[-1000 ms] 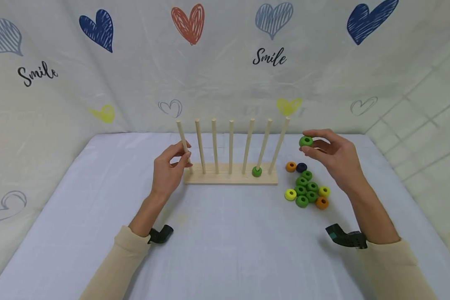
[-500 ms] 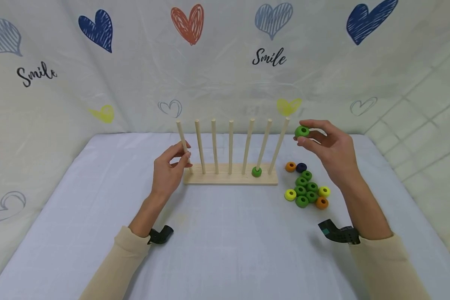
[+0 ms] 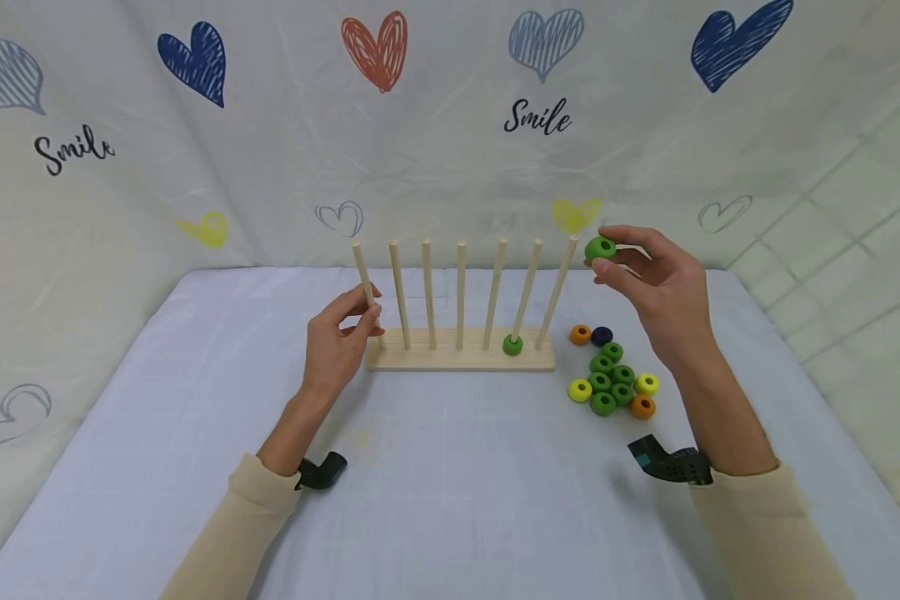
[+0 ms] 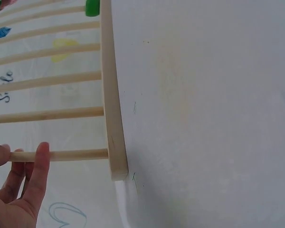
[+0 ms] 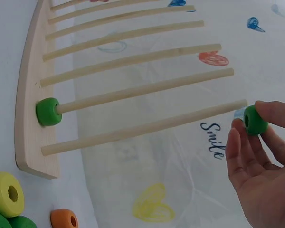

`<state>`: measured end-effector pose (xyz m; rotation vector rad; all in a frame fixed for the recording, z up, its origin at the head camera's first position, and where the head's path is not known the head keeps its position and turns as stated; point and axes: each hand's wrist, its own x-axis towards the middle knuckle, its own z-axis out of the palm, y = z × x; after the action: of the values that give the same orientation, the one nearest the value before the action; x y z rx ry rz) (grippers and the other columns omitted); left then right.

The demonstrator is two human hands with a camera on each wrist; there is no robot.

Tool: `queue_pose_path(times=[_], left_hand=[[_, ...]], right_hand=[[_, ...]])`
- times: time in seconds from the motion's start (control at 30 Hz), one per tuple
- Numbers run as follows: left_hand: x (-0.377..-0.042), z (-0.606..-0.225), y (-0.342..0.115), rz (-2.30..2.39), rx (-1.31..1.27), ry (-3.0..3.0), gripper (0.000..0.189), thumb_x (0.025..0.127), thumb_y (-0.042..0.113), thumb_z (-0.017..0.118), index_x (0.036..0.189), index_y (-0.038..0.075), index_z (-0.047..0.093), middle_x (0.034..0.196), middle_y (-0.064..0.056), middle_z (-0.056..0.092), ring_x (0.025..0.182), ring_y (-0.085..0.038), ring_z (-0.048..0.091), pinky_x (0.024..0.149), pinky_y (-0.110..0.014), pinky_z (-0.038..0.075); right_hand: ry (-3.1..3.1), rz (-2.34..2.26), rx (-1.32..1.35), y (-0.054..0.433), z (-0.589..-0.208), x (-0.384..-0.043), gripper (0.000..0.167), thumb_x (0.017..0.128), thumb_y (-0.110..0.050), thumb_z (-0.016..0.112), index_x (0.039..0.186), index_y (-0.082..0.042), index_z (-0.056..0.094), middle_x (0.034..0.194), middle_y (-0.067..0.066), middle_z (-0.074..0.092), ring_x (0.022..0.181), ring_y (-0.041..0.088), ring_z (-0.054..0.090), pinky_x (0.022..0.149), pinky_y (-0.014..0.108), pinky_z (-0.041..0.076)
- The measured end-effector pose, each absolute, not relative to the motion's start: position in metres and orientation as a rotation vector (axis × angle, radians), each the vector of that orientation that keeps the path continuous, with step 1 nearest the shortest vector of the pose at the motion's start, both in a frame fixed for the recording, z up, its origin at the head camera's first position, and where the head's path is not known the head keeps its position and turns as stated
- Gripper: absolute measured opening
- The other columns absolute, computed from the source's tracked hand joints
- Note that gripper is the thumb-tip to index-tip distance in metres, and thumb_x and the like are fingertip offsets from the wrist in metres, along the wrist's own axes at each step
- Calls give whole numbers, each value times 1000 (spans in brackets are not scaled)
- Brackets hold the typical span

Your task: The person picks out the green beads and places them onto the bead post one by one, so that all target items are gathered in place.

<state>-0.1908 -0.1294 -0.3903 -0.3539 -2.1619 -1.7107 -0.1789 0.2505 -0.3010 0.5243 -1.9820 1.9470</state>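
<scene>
A wooden peg rack (image 3: 457, 360) with a row of several upright pegs stands on the table. My left hand (image 3: 337, 337) pinches the leftmost peg (image 4: 76, 155) between thumb and fingers. One green bead (image 3: 512, 345) sits at the foot of the second peg from the right. My right hand (image 3: 663, 287) pinches another green bead (image 5: 255, 120) between thumb and fingers. It holds this bead in the air beside the top of the rightmost peg (image 3: 557, 292), apart from it in the head view.
Right of the rack lies a group of loose beads: several green beads (image 3: 603, 404), yellow beads (image 3: 580, 390), orange beads (image 3: 642, 407) and one dark blue bead (image 3: 602, 336). A white cloth (image 3: 450, 483) covers the table. Behind it hangs a curtain (image 3: 450, 167) printed with hearts.
My right hand has risen and moved left with the green bead, closer to the top of the rightmost peg. The left hand stays on the leftmost peg.
</scene>
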Motion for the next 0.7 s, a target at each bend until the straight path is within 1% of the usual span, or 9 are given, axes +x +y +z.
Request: queue_pose_path(times=[0.13,0.27,0.37,0.5,0.7], left_hand=[[-191,-391,-129,-1709,-356,-2162,20,99,4,70,119,4,71,104,-18,71,95,-10,68,74,-25,65],[-192,-390,-129,-1715,-357,-2160,20,99,4,70,119,4,71,105,-20,70,95,-11,68,74,-26,65],[-192,-390,-130,-1711,-354,-2162,20,99,5,70,119,5,71,105,-21,70,95,-11,68,74,-26,65],[-192,-390,-129,-1703,-351,-2162,20,99,5,70,119,5,71,104,-19,70,94,-10,68,74,-26,65],[-192,-391,-129,-1707,-348,-2158,20,98,3,70,119,5,71,104,-18,71,94,-10,68,73,-27,65]], right_hand=[[-1975,1926,523,248,-299,-179,34,94,2,73,127,-1,69,120,0,70,91,12,66,84,16,59],[-1982,1918,525,245,-296,-178,35,94,2,72,129,1,68,119,1,70,93,12,67,86,15,59],[-1990,1914,523,243,-294,-178,35,94,2,73,128,-3,69,120,1,69,95,11,67,87,14,58],[-1987,1920,512,239,-292,-178,35,93,2,73,127,-6,71,121,0,68,93,11,68,86,14,59],[-1986,1911,501,236,-291,-178,36,94,1,74,129,-3,69,119,0,70,91,11,68,84,14,59]])
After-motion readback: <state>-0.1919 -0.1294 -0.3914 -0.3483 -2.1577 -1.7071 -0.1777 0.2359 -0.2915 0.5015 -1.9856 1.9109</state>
